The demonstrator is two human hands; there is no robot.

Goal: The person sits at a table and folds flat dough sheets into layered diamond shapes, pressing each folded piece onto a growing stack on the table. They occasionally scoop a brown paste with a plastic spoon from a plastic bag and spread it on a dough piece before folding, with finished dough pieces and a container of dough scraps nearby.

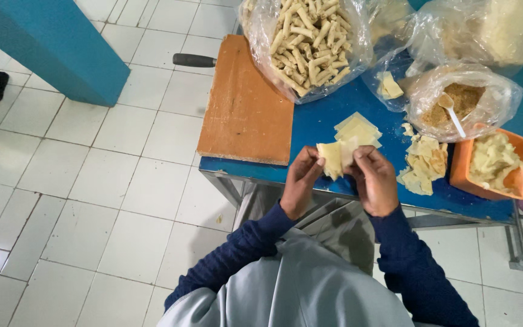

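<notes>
A person in dark blue sleeves stands at the near edge of a blue table [322, 121], both hands raised just above that edge and closed on one pale square wrapper [337, 157]. The left hand [301, 181] pinches its left side between thumb and fingertips; the right hand [373, 180] grips the right side, fingers curled over the top corner, so the thin sheet hangs between them rather than lying flat, apparently being peeled or folded. Just beyond the hands, a small stack of the same wrappers [358, 128] lies on the table, close enough to draw from without stretching. To the right sits a loose pile of scraps [425, 165], and beside it an orange tub [519, 175] heaped with pale pieces. Behind that, an open plastic bag holds brown crumbs [464, 100] with a white spoon [451, 110] resting in it, handle pointing toward the worker, ready to scoop. A larger clear bag at the far edge is full of rolled sticks [310, 39], kept back from the working space. A wooden board [243, 106] covers the table's left end, a dark handle [194, 60] poking out past it. White floor tiles [80, 200] and a teal pillar [55, 42] fill the left of the view
</notes>
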